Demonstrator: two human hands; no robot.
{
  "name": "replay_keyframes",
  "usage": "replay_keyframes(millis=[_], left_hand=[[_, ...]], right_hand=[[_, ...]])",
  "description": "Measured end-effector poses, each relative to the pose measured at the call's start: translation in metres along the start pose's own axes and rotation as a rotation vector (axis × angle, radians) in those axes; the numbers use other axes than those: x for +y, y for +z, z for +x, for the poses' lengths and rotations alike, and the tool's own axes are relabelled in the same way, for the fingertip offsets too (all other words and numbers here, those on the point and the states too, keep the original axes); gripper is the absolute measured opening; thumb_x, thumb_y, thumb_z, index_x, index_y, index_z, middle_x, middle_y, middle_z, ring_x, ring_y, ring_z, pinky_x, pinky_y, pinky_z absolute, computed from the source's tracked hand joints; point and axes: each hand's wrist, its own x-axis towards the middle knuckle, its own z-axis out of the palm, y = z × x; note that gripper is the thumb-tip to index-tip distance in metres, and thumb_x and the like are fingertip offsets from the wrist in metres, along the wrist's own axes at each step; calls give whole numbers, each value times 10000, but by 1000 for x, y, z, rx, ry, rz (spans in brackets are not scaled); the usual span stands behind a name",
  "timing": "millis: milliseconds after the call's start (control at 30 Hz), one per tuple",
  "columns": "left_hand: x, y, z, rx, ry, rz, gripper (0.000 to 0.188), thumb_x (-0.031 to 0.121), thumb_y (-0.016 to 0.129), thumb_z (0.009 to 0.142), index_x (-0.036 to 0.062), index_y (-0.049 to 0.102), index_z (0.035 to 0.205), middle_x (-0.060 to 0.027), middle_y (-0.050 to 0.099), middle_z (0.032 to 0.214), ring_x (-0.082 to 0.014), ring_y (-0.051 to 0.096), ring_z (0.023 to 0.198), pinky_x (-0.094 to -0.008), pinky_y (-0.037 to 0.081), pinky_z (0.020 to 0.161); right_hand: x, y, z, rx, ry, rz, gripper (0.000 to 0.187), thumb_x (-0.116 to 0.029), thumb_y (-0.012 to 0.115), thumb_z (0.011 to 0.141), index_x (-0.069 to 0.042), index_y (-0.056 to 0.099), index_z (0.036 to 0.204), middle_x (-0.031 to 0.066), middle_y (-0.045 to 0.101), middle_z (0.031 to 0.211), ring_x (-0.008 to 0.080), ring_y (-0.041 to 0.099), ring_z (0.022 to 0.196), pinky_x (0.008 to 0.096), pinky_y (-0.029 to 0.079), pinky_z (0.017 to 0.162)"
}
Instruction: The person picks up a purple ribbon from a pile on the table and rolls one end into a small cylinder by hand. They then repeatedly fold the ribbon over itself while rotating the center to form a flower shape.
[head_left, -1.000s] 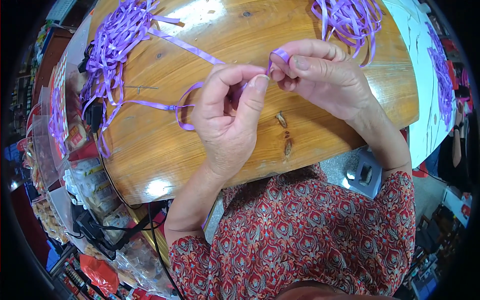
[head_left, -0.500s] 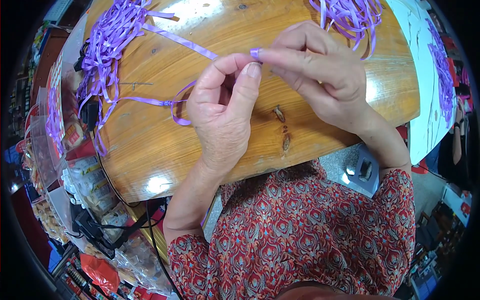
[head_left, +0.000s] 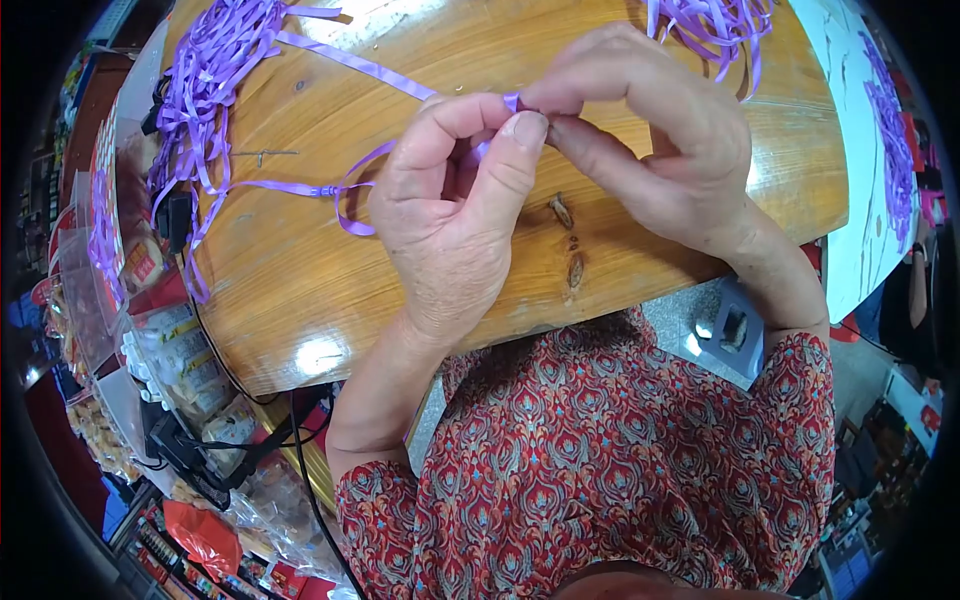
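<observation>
A narrow purple ribbon (head_left: 360, 67) runs from a heap at the upper left to my hands over the wooden table. My left hand (head_left: 450, 200) pinches it between thumb and forefinger, where a small fold stands up at the fingertips. Close against it, my right hand (head_left: 660, 140) has its thumb and forefinger tips at the same fold; what lies between them is mostly hidden. A loop of ribbon (head_left: 352, 226) hangs left of my left hand, with a small knot or clasp (head_left: 325, 191) beside it.
The wooden table (head_left: 400, 320) has a pile of purple ribbon (head_left: 225, 60) at left and another pile (head_left: 712, 35) at far right. A thin metal pin (head_left: 262, 154) lies near the left pile. Black cables and bagged goods (head_left: 185, 360) stand beyond the left edge. A white marbled surface (head_left: 850, 200) adjoins on the right.
My right thumb and forefinger have spread into a rounder arch, their tips staying near the fold. My left thumb has shifted slightly right and up along the ribbon.
</observation>
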Motion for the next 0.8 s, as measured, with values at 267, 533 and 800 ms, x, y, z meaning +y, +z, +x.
replay_keyframes(millis=[267,533,800], left_hand=[[7,-8,2,-99,-130,-259,128,0,603,829,-18,599,955,-14,610,880,-59,540,778,-183,429,712],[10,-20,10,-208,-368,-207,132,9,626,802,-21,624,931,-18,622,833,-67,555,781,-195,439,732],[15,-25,12,-280,-461,33,118,41,654,794,-7,634,901,2,621,794,-54,540,694,-182,438,643]], right_hand=[[2,-3,2,-83,284,418,278,44,638,744,21,612,1020,79,591,825,170,569,751,259,455,688],[3,-3,9,-91,-331,-228,310,-37,651,604,12,665,910,103,587,786,236,587,772,303,484,644],[-11,-29,22,-285,-542,-425,261,-43,668,653,19,651,907,93,581,771,205,572,735,281,449,625]])
